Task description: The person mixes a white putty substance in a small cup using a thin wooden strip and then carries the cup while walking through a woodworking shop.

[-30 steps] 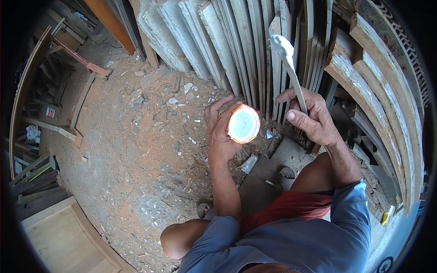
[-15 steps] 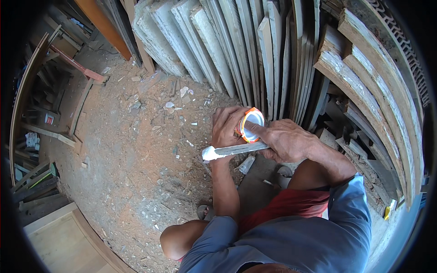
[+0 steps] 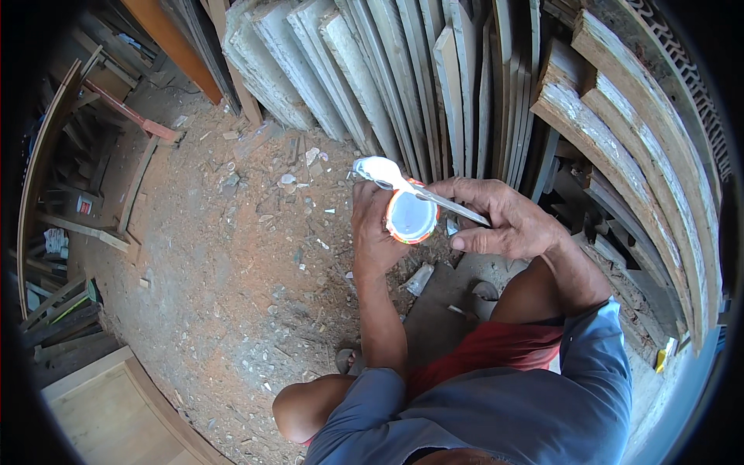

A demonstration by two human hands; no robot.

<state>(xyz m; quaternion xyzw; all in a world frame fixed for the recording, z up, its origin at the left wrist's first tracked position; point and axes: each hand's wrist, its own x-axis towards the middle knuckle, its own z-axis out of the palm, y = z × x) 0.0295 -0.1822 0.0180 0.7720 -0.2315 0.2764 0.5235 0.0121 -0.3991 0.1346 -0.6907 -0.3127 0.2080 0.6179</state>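
- Right hand (image 3: 518, 223): thumb and curled fingers hold a flat stick (image 3: 456, 208), its far end thick with white paste (image 3: 377, 169).
- Left hand (image 3: 370, 236): fingers wrapped round an orange-rimmed tub (image 3: 412, 221), mouth up, partly beneath the stick; contact unclear.
- Below: debris-strewn floor (image 3: 232, 279).
- Beyond: long boards (image 3: 349, 74) leaning upright in a row.

Floor (image 3: 225, 263) super messy, greyish with reddish-brown dust, chips and pale scraps all over. Row of whitish boards (image 3: 353, 77) up top, standing on edge, packed pretty tight. Thick worn planks (image 3: 604, 139) on right, look curved here. Orange-brown board (image 3: 174, 50) upper left, framed wooden panel (image 3: 116, 411) lower left. Light soft, far left kinda dim.
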